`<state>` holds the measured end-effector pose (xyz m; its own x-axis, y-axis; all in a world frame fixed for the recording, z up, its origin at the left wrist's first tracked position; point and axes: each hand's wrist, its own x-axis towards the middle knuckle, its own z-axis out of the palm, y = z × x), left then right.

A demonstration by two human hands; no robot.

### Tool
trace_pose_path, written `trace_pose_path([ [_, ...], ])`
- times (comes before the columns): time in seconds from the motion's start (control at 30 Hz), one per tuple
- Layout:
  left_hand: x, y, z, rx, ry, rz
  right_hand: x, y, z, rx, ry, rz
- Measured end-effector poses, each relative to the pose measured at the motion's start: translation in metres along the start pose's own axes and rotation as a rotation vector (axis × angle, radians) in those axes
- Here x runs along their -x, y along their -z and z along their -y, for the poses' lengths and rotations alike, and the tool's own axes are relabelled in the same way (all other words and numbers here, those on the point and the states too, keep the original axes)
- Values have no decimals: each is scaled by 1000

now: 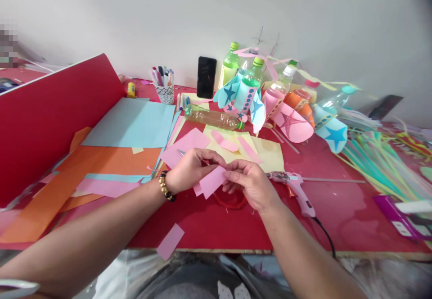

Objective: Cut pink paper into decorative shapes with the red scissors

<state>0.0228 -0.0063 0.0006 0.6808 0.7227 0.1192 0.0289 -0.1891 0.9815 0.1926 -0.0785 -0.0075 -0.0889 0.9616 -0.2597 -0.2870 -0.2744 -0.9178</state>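
Both my hands meet over the red table, pinching one piece of pink paper (212, 182) between them. My left hand (192, 170), with a beaded bracelet at the wrist, has its fingers curled over the paper's upper left. At its right edge, my right hand (248, 182) grips the paper between thumb and fingers. Behind my left hand lies a larger pink sheet (185, 145), with a thin metal tip, perhaps of scissors, showing beside the hand. Another pink strip (171, 241) hangs over the table's front edge. Cut pink pieces (224, 141) rest on yellow paper (268, 152).
A glue gun (300, 195) with its cord lies right of my hands. Decorated bottles (249, 94) stand at the back, and a bare bottle (214, 118) lies before them. Blue sheets (131, 121) and orange paper (43, 204) are left. A purple power strip (394, 218) sits right.
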Motion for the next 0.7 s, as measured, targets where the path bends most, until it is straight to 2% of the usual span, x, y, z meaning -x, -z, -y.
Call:
trace_pose_path([
  [0.13,-2,0,-2,129,119,-30,-1,1,-2,30,40,-58],
  [0.23,-3,3,-3,124,218,-92,-3,2,-3,27,111,-141],
  [0.4,-4,10,-2,140,273,37,-5,4,-5,53,280,-291],
  [0.47,-3,11,-1,130,293,44,-5,5,-5,81,328,-323],
  [0.6,-3,13,-2,70,278,19,-4,5,-3,130,301,-240],
  [0.7,-2,14,-3,30,253,55,-3,5,-2,194,265,-181],
])
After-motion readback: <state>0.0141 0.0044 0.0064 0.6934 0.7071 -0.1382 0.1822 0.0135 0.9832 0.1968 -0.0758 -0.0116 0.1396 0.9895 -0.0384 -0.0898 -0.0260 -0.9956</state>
